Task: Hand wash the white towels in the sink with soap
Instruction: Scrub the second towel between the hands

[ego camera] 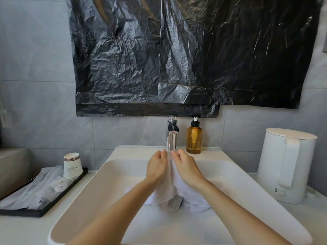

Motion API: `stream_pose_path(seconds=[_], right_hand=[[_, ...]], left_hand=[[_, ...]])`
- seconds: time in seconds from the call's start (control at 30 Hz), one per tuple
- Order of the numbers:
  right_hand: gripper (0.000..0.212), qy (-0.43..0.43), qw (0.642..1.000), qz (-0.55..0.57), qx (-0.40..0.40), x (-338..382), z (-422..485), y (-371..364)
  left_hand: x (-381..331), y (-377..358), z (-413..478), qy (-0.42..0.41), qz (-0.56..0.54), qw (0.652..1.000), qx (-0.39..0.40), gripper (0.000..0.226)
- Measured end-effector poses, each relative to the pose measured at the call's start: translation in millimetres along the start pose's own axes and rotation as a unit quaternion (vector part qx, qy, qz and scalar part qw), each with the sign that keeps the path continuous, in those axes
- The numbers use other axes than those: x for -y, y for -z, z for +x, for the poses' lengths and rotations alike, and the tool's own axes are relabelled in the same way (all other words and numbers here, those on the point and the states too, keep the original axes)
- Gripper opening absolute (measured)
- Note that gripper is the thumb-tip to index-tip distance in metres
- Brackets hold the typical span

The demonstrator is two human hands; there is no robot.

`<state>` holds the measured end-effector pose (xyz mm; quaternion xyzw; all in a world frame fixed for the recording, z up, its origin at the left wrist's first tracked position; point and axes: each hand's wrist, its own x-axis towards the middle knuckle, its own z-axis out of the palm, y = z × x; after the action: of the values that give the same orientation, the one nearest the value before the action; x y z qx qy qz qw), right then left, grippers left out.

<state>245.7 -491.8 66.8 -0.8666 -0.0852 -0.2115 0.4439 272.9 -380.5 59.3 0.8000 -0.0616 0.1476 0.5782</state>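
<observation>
A white towel (185,195) hangs bunched over the white sink (109,167), its lower folds reaching the basin floor. My left hand (156,167) and my right hand (185,166) grip its top edge side by side, fingers curled, just below the chrome tap (171,137). An amber soap pump bottle (194,138) stands on the sink's back ledge, right of the tap. Whether water is running cannot be told.
A white electric kettle (286,165) stands on the counter at the right. At the left, a black tray (44,207) holds wrapped toiletries and stacked paper cups (72,165). Black plastic sheeting (177,55) covers the wall above the tap.
</observation>
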Motion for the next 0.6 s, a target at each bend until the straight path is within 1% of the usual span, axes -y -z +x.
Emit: stream_pose_path(seconds=[0.03,0.1,0.17,0.2,0.23,0.33,0.43,0.5,0.57,0.6], right_hand=[[0.036,-0.001,1.000,-0.001,-0.009,0.2,-0.4,-3.8],[0.034,-0.025,0.998,0.020,-0.052,-4.7,2.9,-1.0],[0.033,-0.069,0.990,0.071,-0.102,-9.1,9.2,7.0],[0.033,-0.082,0.985,0.100,-0.116,-9.5,11.8,10.0],[0.034,-0.084,0.982,0.117,-0.123,-8.2,13.5,11.2],[0.038,-0.074,0.983,0.110,-0.128,-1.2,8.4,5.4],[0.036,-0.059,0.987,0.103,-0.112,-2.0,6.8,3.9],[0.033,-0.064,0.988,0.101,-0.096,-4.2,8.6,3.9],[0.033,-0.089,0.985,0.087,-0.119,-6.1,12.0,7.2],[0.032,-0.094,0.983,0.080,-0.138,-5.4,12.0,8.1]], left_hand=[[-4.3,-7.1,-3.1,0.011,-0.025,1.000,0.007,0.038],[-13.8,-19.8,-11.4,0.038,-0.089,0.994,0.044,0.040],[-22.0,-28.7,-21.7,0.002,-0.086,0.991,0.099,0.037],[-26.2,-29.7,-25.7,-0.015,-0.084,0.991,0.105,0.037],[-30.1,-29.9,-24.4,-0.016,-0.091,0.992,0.091,0.038],[-34.2,-26.9,-12.7,0.024,-0.074,0.997,0.019,0.046],[-30.4,-26.2,-10.9,0.036,-0.050,0.998,-0.015,0.046],[-25.2,-27.7,-15.8,0.040,-0.055,0.998,0.001,0.046],[-22.9,-30.6,-21.4,0.026,-0.043,0.998,0.049,0.044],[-22.3,-30.4,-21.9,0.024,-0.034,0.997,0.060,0.043]])
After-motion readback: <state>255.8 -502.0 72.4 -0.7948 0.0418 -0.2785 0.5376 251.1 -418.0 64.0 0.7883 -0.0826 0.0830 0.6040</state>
